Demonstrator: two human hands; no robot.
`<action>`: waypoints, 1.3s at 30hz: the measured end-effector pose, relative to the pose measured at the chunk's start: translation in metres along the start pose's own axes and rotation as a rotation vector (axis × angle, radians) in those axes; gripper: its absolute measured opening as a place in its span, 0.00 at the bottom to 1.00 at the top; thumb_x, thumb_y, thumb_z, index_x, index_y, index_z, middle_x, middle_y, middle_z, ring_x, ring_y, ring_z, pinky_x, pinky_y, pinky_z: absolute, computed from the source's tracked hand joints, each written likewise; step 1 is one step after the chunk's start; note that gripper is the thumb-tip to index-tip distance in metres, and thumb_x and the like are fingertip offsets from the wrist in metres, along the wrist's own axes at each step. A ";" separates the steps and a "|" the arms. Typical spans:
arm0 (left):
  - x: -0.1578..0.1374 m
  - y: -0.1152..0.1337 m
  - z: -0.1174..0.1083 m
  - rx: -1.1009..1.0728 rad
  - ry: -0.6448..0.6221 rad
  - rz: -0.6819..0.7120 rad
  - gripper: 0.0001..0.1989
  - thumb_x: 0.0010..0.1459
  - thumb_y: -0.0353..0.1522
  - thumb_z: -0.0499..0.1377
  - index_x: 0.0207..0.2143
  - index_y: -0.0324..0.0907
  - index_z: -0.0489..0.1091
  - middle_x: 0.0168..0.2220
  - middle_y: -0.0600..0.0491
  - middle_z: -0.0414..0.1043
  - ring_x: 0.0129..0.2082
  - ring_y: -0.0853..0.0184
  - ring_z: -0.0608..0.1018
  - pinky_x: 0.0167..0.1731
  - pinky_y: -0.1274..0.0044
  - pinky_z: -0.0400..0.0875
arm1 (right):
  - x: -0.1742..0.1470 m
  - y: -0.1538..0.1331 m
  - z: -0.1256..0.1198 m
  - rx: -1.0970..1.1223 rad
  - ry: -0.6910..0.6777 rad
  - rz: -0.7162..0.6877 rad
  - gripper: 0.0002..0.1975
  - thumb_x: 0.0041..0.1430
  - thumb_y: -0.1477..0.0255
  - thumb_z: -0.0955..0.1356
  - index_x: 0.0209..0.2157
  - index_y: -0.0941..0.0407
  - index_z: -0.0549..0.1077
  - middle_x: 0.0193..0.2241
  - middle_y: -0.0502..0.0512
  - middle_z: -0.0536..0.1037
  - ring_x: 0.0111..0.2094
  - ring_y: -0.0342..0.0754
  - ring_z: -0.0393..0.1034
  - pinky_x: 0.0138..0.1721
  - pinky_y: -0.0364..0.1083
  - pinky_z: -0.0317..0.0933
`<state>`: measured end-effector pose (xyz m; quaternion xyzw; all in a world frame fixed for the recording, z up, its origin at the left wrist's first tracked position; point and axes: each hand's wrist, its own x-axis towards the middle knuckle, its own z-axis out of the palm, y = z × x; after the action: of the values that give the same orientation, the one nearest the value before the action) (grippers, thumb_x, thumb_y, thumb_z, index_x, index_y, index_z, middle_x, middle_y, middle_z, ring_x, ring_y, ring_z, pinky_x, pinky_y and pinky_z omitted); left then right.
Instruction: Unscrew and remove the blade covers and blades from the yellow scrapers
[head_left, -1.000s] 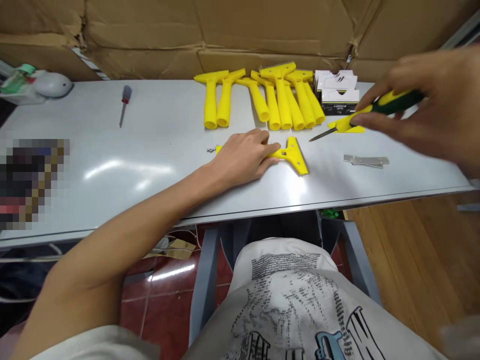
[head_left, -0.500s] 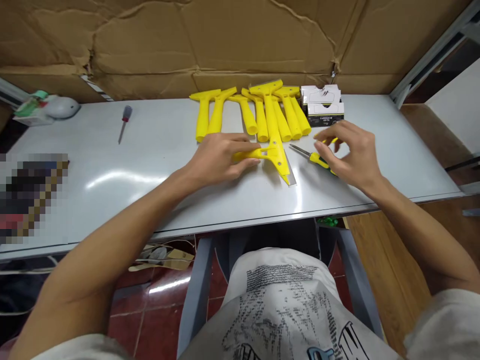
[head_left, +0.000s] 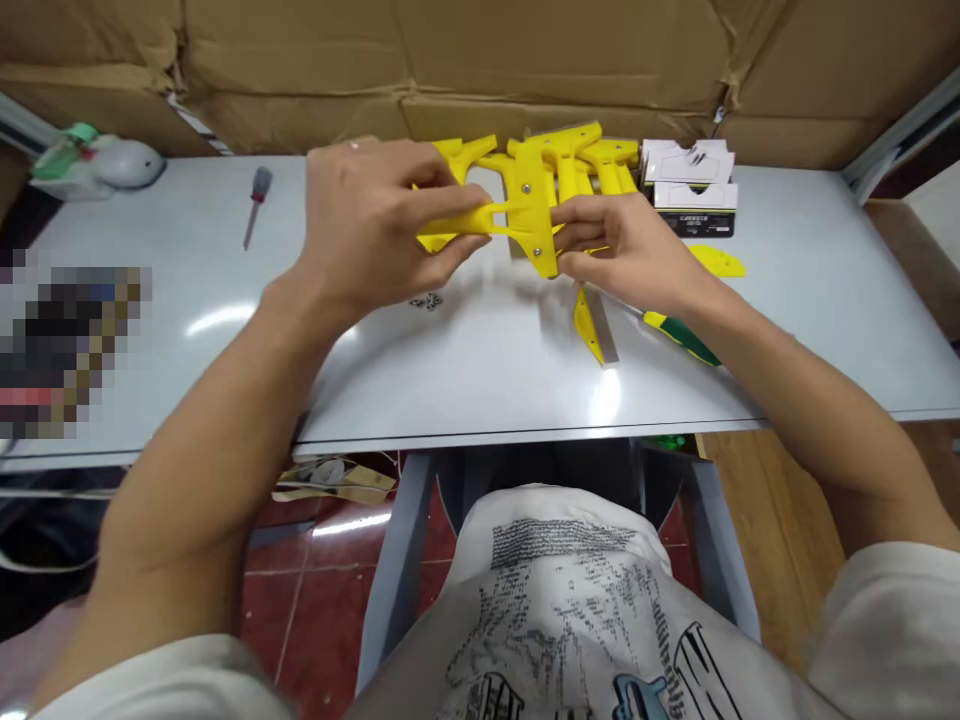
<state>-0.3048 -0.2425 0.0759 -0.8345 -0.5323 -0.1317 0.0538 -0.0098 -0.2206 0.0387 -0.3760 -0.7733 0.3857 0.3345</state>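
"While your left hand [head_left: 375, 222] grips the scraper [head_left: 531, 222] above the table [head_left: 465, 375], is your right hand [head_left: 630, 245] grasping it too?"
"It's at the wide end; whether you're pinching, I can't tell."

On the pale worktop [head_left: 465, 385], yellow scrapers [head_left: 574, 178] are laid beyond the left fingers [head_left: 450, 204] and right fingers [head_left: 583, 208], black-and-white packaging [head_left: 705, 200] to their right. Small metal parts [head_left: 431, 300] are scattered below the left fingers. Below the right fingers, a yellow cover [head_left: 586, 325], a metal blade [head_left: 606, 338] and a green-handled screwdriver [head_left: 686, 340] are set; a red-collared screwdriver [head_left: 257, 197] is placed far left.
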 end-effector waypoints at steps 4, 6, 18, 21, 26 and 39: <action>-0.002 -0.021 -0.011 0.015 -0.010 0.073 0.34 0.78 0.58 0.55 0.64 0.50 0.89 0.60 0.43 0.84 0.59 0.48 0.79 0.67 0.52 0.73 | -0.011 -0.002 -0.001 -0.035 -0.062 -0.033 0.17 0.64 0.70 0.78 0.53 0.51 0.89 0.51 0.59 0.93 0.54 0.61 0.90 0.62 0.62 0.86; -0.005 -0.026 -0.016 0.060 -0.050 0.081 0.35 0.76 0.58 0.52 0.61 0.49 0.90 0.59 0.41 0.83 0.59 0.47 0.79 0.65 0.53 0.74 | -0.016 -0.005 -0.003 -0.092 -0.031 -0.044 0.13 0.65 0.69 0.77 0.50 0.49 0.90 0.50 0.57 0.93 0.52 0.62 0.90 0.62 0.63 0.86; -0.003 -0.049 -0.017 0.055 -0.179 0.366 0.69 0.66 0.82 0.26 0.53 0.50 0.94 0.41 0.44 0.81 0.43 0.55 0.77 0.63 0.56 0.73 | -0.029 0.003 0.001 -0.445 -0.098 -0.193 0.13 0.76 0.67 0.70 0.50 0.49 0.89 0.49 0.57 0.92 0.52 0.61 0.86 0.64 0.61 0.78; -0.001 -0.057 -0.008 -0.041 -0.162 0.352 0.64 0.66 0.84 0.34 0.53 0.51 0.94 0.44 0.45 0.82 0.44 0.57 0.74 0.59 0.62 0.72 | -0.029 0.002 0.013 -0.536 -0.149 -0.291 0.21 0.79 0.74 0.66 0.62 0.50 0.87 0.63 0.59 0.88 0.65 0.63 0.82 0.69 0.63 0.76; -0.004 -0.059 0.001 -0.080 -0.144 0.290 0.54 0.72 0.77 0.41 0.50 0.51 0.93 0.47 0.49 0.85 0.43 0.63 0.74 0.51 0.70 0.65 | -0.029 0.001 0.043 -0.769 -0.211 -0.453 0.28 0.81 0.80 0.61 0.73 0.54 0.77 0.77 0.63 0.77 0.75 0.63 0.71 0.75 0.67 0.72; 0.000 -0.057 0.004 -0.085 -0.224 0.294 0.51 0.70 0.75 0.41 0.50 0.52 0.91 0.46 0.50 0.86 0.43 0.60 0.76 0.50 0.68 0.69 | -0.036 0.008 0.061 -0.878 -0.191 -0.562 0.28 0.83 0.80 0.58 0.74 0.50 0.73 0.71 0.64 0.76 0.72 0.61 0.71 0.69 0.65 0.77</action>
<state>-0.3551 -0.2172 0.0696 -0.9143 -0.4011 -0.0512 -0.0224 -0.0387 -0.2680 -0.0054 -0.2221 -0.9600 -0.0465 0.1641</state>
